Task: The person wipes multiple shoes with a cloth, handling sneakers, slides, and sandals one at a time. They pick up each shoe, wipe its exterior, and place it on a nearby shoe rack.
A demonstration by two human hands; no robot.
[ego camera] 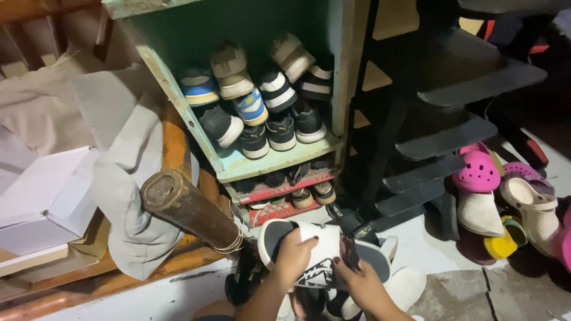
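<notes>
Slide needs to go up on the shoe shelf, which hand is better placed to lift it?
Probably left: the left hand grips the slide on the side toward the shelf; the right hand holds its lower edge.

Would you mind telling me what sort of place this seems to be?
Probably a home's shoe-storage corner: a green shelf packed with sneakers, clogs piled on the floor by dark stairs, and both hands holding a slide sandal.

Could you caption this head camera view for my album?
Both hands, left hand and right hand, grip a black-and-white slide sandal below a shoe shelf.
</notes>
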